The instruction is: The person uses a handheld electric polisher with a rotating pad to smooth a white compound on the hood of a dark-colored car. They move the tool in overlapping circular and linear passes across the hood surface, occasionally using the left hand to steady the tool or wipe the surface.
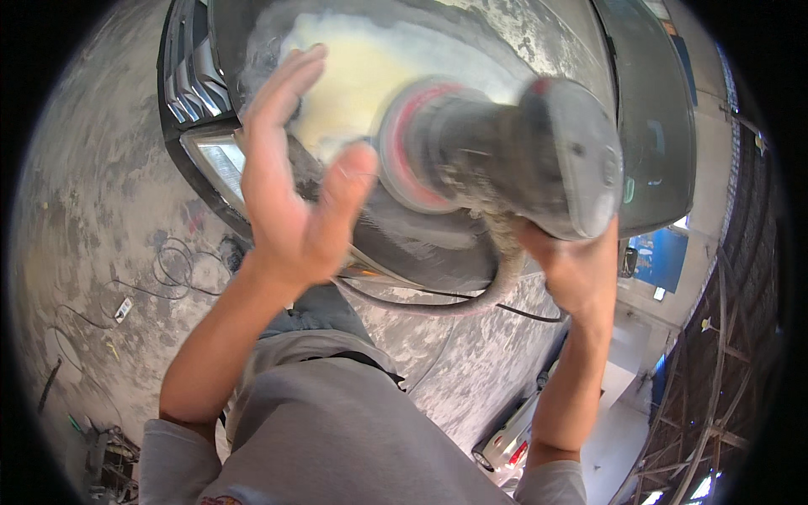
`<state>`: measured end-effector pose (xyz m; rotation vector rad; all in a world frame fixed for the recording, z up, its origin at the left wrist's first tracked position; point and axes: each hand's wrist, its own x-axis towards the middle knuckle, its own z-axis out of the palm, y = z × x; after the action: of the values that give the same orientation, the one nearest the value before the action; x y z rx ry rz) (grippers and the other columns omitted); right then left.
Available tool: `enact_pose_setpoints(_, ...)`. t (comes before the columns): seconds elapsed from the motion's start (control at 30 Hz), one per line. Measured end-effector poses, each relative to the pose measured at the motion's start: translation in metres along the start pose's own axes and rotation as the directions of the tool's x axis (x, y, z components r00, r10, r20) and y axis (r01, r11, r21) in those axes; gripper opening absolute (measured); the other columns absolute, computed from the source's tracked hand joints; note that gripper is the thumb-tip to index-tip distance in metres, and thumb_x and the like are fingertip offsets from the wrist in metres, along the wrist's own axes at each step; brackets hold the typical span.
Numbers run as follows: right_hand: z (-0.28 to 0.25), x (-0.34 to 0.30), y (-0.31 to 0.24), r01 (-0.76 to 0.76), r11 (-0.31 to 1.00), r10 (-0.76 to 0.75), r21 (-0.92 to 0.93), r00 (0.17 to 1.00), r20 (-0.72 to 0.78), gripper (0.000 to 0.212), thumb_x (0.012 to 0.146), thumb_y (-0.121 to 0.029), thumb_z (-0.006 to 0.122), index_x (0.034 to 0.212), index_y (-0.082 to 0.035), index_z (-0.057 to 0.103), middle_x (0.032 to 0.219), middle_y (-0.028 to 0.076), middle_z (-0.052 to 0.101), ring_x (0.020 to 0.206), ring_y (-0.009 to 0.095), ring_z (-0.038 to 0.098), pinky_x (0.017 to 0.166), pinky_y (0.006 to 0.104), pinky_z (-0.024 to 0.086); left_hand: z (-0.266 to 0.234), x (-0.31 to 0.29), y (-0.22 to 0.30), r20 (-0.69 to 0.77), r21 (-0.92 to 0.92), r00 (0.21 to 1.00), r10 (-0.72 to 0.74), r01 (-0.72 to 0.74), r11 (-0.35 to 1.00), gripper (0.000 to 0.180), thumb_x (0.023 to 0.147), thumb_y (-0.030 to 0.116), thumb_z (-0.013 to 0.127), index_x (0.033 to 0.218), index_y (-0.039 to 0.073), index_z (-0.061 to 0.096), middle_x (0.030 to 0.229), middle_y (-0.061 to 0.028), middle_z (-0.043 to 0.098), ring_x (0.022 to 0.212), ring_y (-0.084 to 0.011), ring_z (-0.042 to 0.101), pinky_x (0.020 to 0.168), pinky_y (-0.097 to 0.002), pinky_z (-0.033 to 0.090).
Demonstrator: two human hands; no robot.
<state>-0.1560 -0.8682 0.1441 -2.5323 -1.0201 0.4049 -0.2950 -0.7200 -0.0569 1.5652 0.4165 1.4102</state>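
Observation:
My right hand [576, 273] grips a dark electric sander [551, 160], its fingers partly hidden behind the tool's body. The round pad with a red ring [400, 147] is tilted sideways over a car's front panel, and motion blurs it; I cannot tell whether it touches the surface. A pale yellow filler patch [345, 71] covers part of the grey, dusty panel [471, 38]. My left hand [290, 202] is open beside the patch, fingers stretched and thumb apart, holding nothing. From the sander a dusty hose [438, 308] curves down and back to the left.
The car's headlight [220, 164] and chrome grille [195, 76] lie on the left, its windshield [656, 126] on the right. A thin cable [156, 292] loops over the stained concrete floor [101, 194]. A light-coloured car [509, 442] stands lower right.

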Motion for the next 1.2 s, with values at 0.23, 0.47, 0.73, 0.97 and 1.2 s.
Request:
enact_pose_setpoints(0.23, 0.043, -0.011, -0.039, 0.260, 0.877, -0.243, -0.403, 0.966, 0.093, 0.065, 0.067, -0.016, 0.086, 0.124, 0.007, 0.064, 0.112, 0.028, 0.072, 0.099, 0.036, 0.073, 0.090, 0.0432, 0.057, 0.034, 0.003, 0.052, -0.114, -0.430, 0.956, -0.272, 0.199, 0.881, 0.126, 0.073, 0.054, 0.094, 0.156, -0.010, 0.025, 0.148, -0.0264, 0.046, 0.137, -0.0361, 0.051, 0.116, -0.0513, 0.041)
enact_pose_setpoints(0.47, 0.005, -0.024, 0.033, -0.082, 0.989, 0.056, -0.124, 0.978, -0.199, 0.063, 0.087, -0.011, 0.080, 0.144, 0.006, 0.059, 0.143, 0.016, 0.066, 0.125, 0.023, 0.065, 0.111, 0.0385, 0.048, 0.108, 0.020, 0.079, 0.104, -0.222, 0.977, -0.185, 0.204, 0.954, 0.114, 0.066, 0.051, 0.096, 0.150, -0.005, 0.042, 0.138, -0.0269, 0.054, 0.129, -0.0454, 0.053, 0.111, -0.0567, 0.039)
enact_pose_setpoints(0.73, 0.022, -0.026, 0.008, -0.050, 0.998, 0.054, 0.042, 0.994, -0.096, 0.069, 0.082, -0.005, 0.084, 0.144, 0.005, 0.055, 0.139, 0.013, 0.067, 0.124, 0.023, 0.063, 0.110, 0.0378, 0.048, 0.086, 0.013, 0.062, -0.022, -0.147, 0.991, -0.133, 0.129, 0.981, 0.105, 0.061, 0.044, 0.096, 0.140, -0.005, 0.047, 0.127, -0.0265, 0.059, 0.111, -0.0436, 0.060, 0.101, -0.0542, 0.044)
enact_pose_setpoints(0.97, 0.058, -0.012, -0.063, 0.243, 0.946, -0.203, -0.216, 0.960, 0.194, 0.050, 0.070, -0.034, 0.082, 0.094, 0.005, 0.062, 0.065, 0.024, 0.066, 0.066, 0.051, 0.069, 0.067, 0.0545, 0.056, -0.001, -0.017, 0.047, 0.464, -0.382, 0.842, -0.275, 0.471, 0.795, 0.109, 0.065, 0.042, 0.098, 0.149, -0.001, 0.043, 0.135, -0.0131, 0.060, 0.127, -0.0309, 0.059, 0.111, -0.0483, 0.045)
enact_pose_setpoints(1.2, 0.023, -0.017, -0.027, 0.088, 0.964, -0.048, -0.250, 0.986, 0.159, 0.049, 0.069, -0.024, 0.083, 0.105, 0.004, 0.065, 0.088, 0.026, 0.071, 0.084, 0.047, 0.071, 0.079, 0.0478, 0.056, 0.049, -0.059, 0.048, 0.418, -0.635, 0.708, -0.569, 0.676, 0.374, 0.112, 0.080, 0.043, 0.089, 0.160, 0.002, 0.022, 0.149, -0.0152, 0.051, 0.139, -0.0317, 0.051, 0.117, -0.0460, 0.043)
